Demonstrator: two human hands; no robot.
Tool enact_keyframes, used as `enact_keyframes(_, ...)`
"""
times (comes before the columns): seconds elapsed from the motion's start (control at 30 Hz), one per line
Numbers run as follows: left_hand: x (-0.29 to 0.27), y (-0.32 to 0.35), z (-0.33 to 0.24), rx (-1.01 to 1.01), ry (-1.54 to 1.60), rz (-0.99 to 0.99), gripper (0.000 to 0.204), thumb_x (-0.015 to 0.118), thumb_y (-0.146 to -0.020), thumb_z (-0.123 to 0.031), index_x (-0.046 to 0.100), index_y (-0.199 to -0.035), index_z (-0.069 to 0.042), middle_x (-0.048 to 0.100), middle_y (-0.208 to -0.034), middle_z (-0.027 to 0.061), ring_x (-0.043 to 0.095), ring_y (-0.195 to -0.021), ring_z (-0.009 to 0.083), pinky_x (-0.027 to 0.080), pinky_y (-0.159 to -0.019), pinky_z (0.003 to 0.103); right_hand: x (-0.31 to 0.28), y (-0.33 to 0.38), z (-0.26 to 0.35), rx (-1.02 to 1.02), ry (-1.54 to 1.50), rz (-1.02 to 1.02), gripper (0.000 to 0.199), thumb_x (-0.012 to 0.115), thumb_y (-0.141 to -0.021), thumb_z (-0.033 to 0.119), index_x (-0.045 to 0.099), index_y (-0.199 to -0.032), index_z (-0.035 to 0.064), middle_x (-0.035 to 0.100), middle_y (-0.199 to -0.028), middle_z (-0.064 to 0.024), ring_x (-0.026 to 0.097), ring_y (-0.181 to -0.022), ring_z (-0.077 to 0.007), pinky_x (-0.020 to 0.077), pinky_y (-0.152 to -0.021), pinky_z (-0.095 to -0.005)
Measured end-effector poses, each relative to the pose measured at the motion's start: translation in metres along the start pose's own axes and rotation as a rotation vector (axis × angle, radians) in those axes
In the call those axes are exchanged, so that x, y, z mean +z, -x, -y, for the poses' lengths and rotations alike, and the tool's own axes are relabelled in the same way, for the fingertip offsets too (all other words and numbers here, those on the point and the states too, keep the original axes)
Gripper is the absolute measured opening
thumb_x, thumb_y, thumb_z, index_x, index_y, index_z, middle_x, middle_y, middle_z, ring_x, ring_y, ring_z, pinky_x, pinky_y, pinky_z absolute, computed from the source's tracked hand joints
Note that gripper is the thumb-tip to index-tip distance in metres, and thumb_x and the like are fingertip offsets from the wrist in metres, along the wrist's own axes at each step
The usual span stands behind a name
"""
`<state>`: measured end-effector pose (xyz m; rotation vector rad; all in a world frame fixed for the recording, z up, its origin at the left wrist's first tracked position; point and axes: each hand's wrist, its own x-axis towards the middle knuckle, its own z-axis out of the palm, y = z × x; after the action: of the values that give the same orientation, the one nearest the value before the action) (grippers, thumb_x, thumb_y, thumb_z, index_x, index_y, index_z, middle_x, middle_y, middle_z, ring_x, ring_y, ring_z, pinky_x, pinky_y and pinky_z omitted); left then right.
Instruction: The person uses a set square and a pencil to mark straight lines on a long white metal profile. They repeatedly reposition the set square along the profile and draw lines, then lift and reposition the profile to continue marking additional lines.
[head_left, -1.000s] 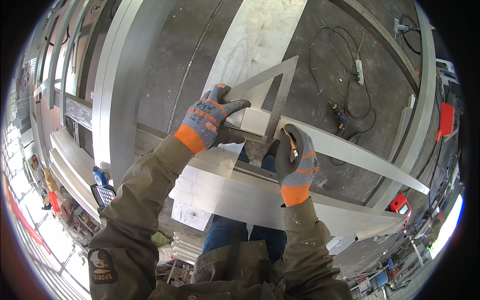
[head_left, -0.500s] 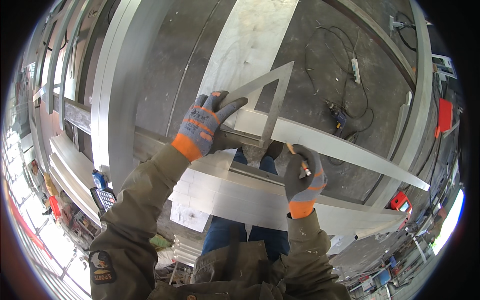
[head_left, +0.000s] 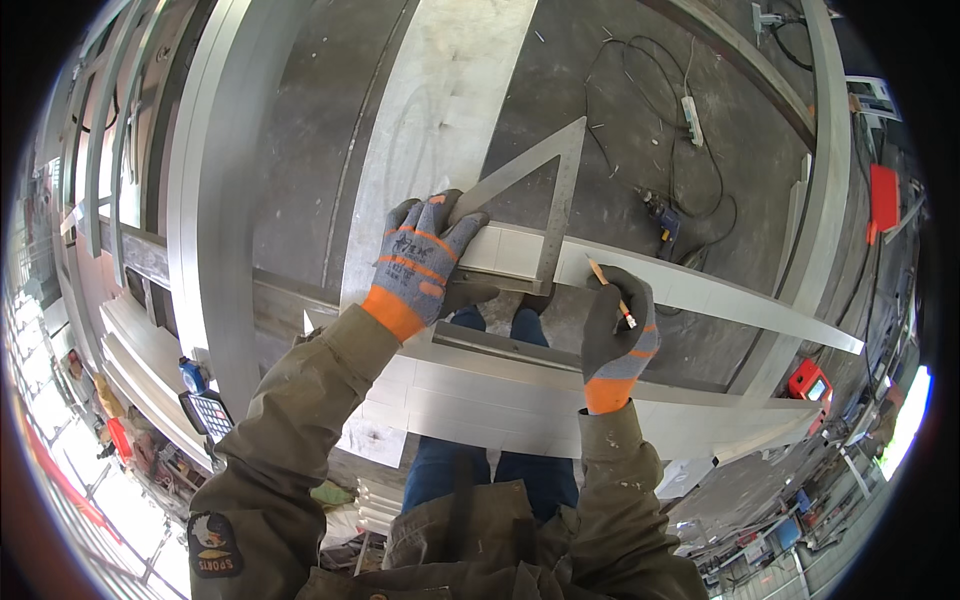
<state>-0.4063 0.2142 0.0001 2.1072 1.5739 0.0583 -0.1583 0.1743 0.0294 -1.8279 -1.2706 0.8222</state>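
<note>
Right hand (head_left: 615, 325) has lifted its pencil (head_left: 610, 291) toward the set square (head_left: 560, 200).
Left hand (head_left: 425, 262) presses fingers spread on the square; right fingers pinch the pencil over the metal profile (head_left: 720, 295).

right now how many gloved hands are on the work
2. The left hand presses the metal triangle square onto the pale metal strip; the right hand, holding a pencil, rests against that strip beside the square.
</note>
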Motion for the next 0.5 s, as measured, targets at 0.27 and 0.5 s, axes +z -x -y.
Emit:
enact_keyframes(0.27,0.004,-0.003,0.0,0.006,0.045,-0.007,0.088,0.083,-0.076,-0.066,0.059,-0.148,-0.021,0.044,-0.154,0.0256,0.049,-0.138,0.0473,0.038,-0.118,0.056,-0.003,0.0,-0.01,-0.05,0.033,0.044,0.018,0.066,-0.097,0.002,0.071,-0.114,0.0003,0.076,-0.106,-0.0163,0.076,-0.096,-0.0272,0.0589,-0.084,-0.0355)
enact_keyframes(0.5,0.007,-0.002,0.001,-0.003,0.07,-0.025,0.088,0.084,-0.074,-0.067,0.061,-0.146,-0.021,0.045,-0.154,0.0259,0.049,-0.138,0.0471,0.039,-0.117,0.056,0.005,0.003,-0.019,-0.154,0.05,0.079,0.018,0.065,-0.1,0.002,0.072,-0.116,0.0009,0.076,-0.109,-0.013,0.074,-0.096,-0.0228,0.0577,-0.086,-0.0337)
